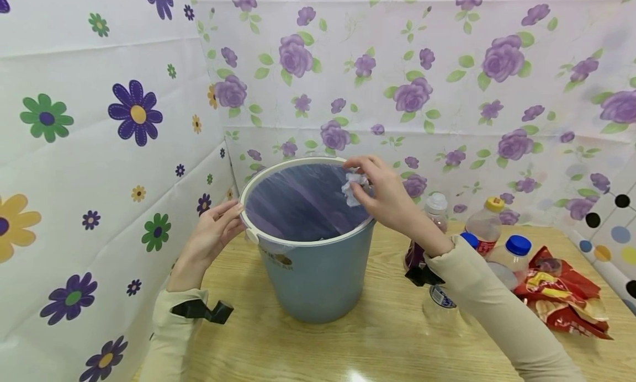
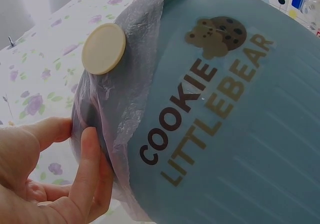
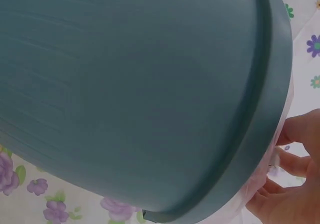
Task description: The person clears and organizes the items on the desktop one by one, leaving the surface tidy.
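A blue-grey trash can (image 1: 318,282) with a cream rim stands upright on the wooden table, lined with a thin purplish plastic bag (image 1: 298,200) folded over its edge. My left hand (image 1: 213,233) pinches the can's left rim and the bag between thumb and fingers; the left wrist view shows this hand (image 2: 70,174) beside a round cream button (image 2: 103,49). Over the right part of the opening, my right hand (image 1: 385,194) holds a crumpled pale wad (image 1: 354,189); whether it is paper or plastic I cannot tell. In the right wrist view the hand (image 3: 295,174) is partly behind the rim.
Right of the can are several plastic bottles, among them one with a yellow cap (image 1: 494,205), one with a blue cap (image 1: 518,245) and a clear one (image 1: 441,304) near my right forearm. Red snack packaging (image 1: 566,293) lies farther right. Floral cloth walls (image 1: 348,95) enclose the table.
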{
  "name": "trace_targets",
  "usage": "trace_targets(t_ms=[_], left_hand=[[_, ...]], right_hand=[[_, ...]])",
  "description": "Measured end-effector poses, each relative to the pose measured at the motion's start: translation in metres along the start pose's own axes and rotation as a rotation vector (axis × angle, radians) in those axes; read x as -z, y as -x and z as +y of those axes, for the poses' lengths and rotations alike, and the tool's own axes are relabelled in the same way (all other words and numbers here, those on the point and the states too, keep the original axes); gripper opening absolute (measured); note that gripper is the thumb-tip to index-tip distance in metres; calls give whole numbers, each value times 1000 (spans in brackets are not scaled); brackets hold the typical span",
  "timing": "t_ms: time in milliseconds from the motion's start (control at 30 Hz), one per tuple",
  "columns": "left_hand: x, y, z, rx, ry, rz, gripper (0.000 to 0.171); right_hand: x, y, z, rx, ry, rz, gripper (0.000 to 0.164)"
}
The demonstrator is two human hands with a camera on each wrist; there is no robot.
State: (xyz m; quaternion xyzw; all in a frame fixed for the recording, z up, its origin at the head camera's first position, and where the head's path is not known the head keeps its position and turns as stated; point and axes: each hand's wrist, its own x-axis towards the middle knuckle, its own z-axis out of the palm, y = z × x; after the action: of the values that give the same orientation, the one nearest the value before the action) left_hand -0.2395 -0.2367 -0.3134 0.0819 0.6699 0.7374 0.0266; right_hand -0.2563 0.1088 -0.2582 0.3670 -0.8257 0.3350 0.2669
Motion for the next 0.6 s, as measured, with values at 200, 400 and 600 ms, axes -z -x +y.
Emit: trace_targets(t_ms=[200, 400, 600], left_hand=[[0, -1, -1, -4, 5, -3, 67], [0, -1, 0, -6, 7, -3, 67], [0, -1, 0, 0, 5, -3, 68]], right_hand=[[1, 3, 2, 3, 3, -45, 26], [6, 12, 5, 21, -17, -18, 22], [13, 24, 9, 45, -12, 72, 19]])
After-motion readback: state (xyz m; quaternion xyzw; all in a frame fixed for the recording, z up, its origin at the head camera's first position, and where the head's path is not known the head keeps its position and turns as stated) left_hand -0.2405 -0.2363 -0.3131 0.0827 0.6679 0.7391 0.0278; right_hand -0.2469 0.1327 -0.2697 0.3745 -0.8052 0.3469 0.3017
